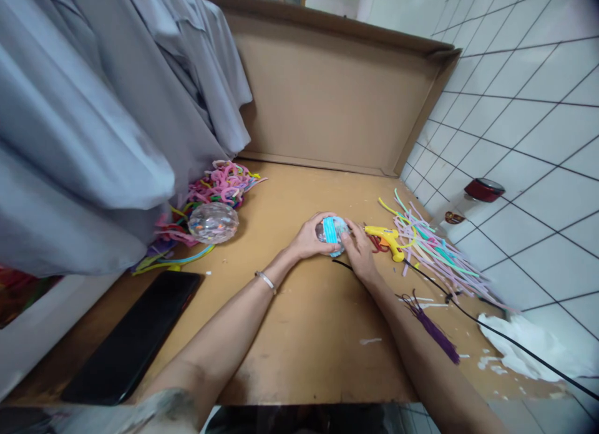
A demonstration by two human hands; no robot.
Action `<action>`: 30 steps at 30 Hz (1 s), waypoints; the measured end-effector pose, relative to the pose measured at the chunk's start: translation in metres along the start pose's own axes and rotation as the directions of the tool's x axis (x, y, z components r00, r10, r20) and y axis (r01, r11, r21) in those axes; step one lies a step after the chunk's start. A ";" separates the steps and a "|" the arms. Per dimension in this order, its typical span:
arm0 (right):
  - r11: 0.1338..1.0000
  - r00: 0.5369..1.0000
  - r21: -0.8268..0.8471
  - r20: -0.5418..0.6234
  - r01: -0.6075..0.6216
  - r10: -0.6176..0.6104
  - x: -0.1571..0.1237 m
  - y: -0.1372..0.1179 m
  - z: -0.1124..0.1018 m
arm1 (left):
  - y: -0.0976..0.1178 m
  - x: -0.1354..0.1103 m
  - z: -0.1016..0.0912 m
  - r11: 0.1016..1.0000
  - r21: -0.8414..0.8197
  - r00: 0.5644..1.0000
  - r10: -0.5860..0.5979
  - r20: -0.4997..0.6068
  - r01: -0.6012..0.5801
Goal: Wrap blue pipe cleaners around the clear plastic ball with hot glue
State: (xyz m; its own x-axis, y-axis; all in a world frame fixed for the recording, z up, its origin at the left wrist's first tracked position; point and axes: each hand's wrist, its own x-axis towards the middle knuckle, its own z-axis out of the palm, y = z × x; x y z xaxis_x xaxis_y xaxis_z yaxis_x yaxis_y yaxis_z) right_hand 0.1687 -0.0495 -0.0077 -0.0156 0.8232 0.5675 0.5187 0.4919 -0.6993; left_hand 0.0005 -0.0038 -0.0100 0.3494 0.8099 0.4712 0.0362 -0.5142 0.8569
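Note:
Between both my hands, above the middle of the table, is a clear round plastic ball (331, 230) with light blue strips across it. My left hand (309, 237) curls around its left side, and a bracelet sits on that wrist. On the other side my right hand (359, 250) grips the ball, thumb toward the blue part. Just right of my right hand lies a yellow glue gun (388, 239), its black cord trailing to the lower right. A second clear ball (214, 223) rests at the left beside tangled, colourful pipe cleaners (227, 183).
Loose pastel pipe cleaners (435, 250) lie by the tiled wall, near a red-capped clear bottle (468, 203). A purple tassel (433, 328) and white tissue (526, 343) are at the right. A black phone (135, 337) lies front left. Cardboard (327, 91) stands behind; grey cloth (116, 110) hangs left.

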 end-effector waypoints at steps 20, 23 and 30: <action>0.991 0.988 0.111 -0.128 -0.071 0.085 0.003 -0.002 -0.006 | 0.005 -0.002 -0.006 0.979 -0.130 0.984 -0.142 0.104 0.156; 0.990 0.990 0.125 -0.114 -0.069 0.084 0.005 0.000 -0.008 | 0.005 -0.002 -0.006 0.977 -0.133 0.982 -0.151 0.113 0.166; 0.975 0.984 0.194 -0.115 -0.111 0.135 0.007 -0.003 -0.010 | 0.008 -0.002 -0.007 0.979 -0.127 0.981 -0.143 0.133 0.160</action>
State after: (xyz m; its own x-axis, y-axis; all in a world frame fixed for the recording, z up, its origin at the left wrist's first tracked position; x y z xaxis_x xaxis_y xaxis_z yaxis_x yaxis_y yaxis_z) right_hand 0.1756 -0.0482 0.0025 0.1526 0.8441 0.5140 0.3418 0.4429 -0.8288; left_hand -0.0067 -0.0075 -0.0028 0.4623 0.8302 0.3117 -0.0274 -0.3379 0.9408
